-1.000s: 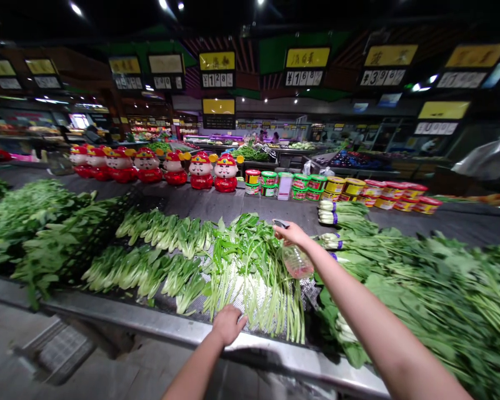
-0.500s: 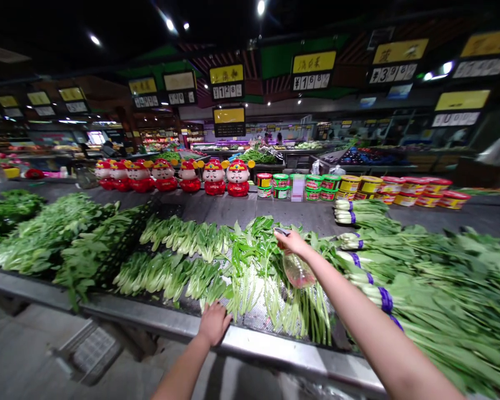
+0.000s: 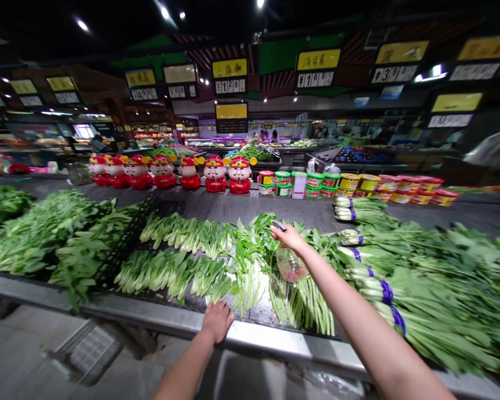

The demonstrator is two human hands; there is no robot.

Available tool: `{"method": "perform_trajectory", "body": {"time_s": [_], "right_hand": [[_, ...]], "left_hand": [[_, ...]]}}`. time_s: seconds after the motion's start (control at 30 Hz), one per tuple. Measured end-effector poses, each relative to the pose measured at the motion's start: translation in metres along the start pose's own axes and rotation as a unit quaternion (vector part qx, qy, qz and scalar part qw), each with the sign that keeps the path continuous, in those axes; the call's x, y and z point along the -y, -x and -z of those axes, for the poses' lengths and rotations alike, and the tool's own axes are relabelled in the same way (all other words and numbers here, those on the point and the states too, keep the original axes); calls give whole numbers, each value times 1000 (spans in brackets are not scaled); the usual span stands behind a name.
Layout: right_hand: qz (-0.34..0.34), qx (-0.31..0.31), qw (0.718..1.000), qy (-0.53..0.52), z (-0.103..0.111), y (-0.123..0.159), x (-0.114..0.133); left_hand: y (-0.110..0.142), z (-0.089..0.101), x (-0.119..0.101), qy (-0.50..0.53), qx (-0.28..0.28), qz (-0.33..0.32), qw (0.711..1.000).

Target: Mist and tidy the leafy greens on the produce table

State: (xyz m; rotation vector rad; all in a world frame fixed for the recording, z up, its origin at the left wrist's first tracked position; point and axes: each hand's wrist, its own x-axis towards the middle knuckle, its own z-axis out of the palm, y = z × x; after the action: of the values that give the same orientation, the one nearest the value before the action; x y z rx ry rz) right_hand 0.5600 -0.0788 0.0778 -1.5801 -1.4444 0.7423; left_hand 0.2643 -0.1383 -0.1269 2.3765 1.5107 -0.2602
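My right hand (image 3: 289, 236) is closed round the neck of a clear spray bottle (image 3: 290, 264) with a dark nozzle, held above the leafy greens. A little pinkish liquid shows at the bottle's bottom. Under it lie long-stemmed greens (image 3: 308, 305) on a perforated metal tray (image 3: 263, 294). Resting on the metal front edge (image 3: 266, 339) of the display is my left hand (image 3: 218, 321), fingers spread and holding nothing. Just beyond that hand, small bok choy (image 3: 162, 272) lie in two rows.
Bunches with purple bands (image 3: 385, 291) fill the right side. Loose leafy greens (image 3: 45, 233) lie at left beside a black mesh divider (image 3: 123, 244). Red figurine jars (image 3: 239, 175) and stacked tubs (image 3: 350, 184) line the back ledge. Price signs (image 3: 318, 69) hang above. A grey crate (image 3: 85, 350) is below.
My right hand and the spray bottle have shifted slightly left, and the bottle is tilted a little differently. The left hand stays on the edge. The whole view has moved a little.
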Motion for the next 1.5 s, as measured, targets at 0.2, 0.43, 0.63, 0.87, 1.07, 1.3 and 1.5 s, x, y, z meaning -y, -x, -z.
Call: {"method": "perform_trajectory", "body": {"time_s": [0.2, 0.43, 0.63, 0.87, 1.07, 1.3, 1.5], "right_hand": [[-51, 5, 998, -35, -27, 12, -8], [-87, -11, 996, -21, -52, 38, -20], [-53, -14, 997, -46, -56, 62, -9], [-59, -8, 996, -67, -67, 87, -8], [-55, 0, 997, -48, -81, 92, -24], [-59, -27, 997, -51, -87, 95, -32], [-56, -19, 998, -37, -79, 97, -38]], "left_hand": [[-2, -3, 2, -18, -3, -2, 1000], [-3, -2, 3, -6, 0, -5, 1000], [-5, -1, 2, -7, 10, -4, 1000], [-5, 0, 1, -13, 7, -9, 1000], [-7, -2, 2, -14, 9, -10, 1000], [-7, -2, 2, -7, 14, -9, 1000], [-5, 2, 0, -24, 17, -10, 1000]]}}
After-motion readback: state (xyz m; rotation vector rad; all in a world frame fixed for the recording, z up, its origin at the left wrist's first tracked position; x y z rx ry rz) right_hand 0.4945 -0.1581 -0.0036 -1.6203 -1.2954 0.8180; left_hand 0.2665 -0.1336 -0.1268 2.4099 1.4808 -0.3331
